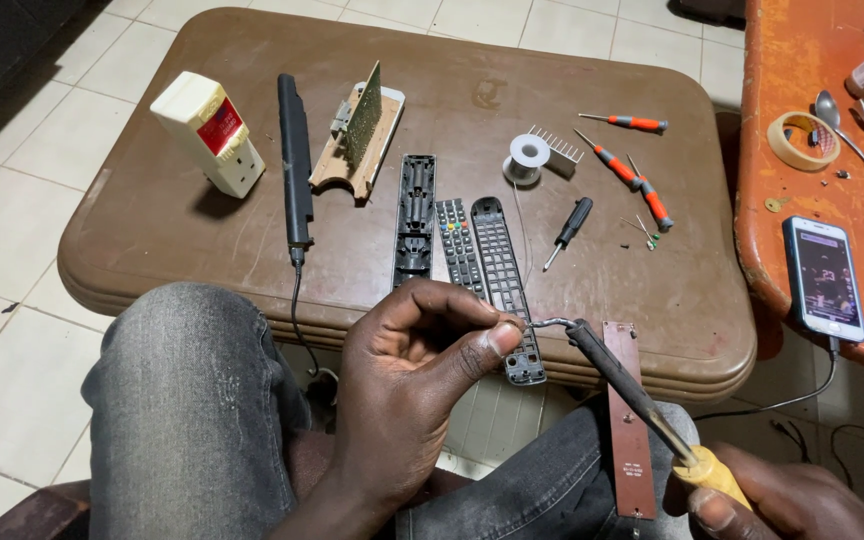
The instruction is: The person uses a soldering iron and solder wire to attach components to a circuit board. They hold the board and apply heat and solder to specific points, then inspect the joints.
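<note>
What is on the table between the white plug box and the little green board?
In the head view, a long black bar lies between the white plug box and the green board.

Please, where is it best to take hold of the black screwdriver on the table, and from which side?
Grip the black screwdriver by its thick handle, the upper end, coming from above. It lies flat and apart from other tools, with its thin metal tip pointing down-left toward the remote parts.
</note>
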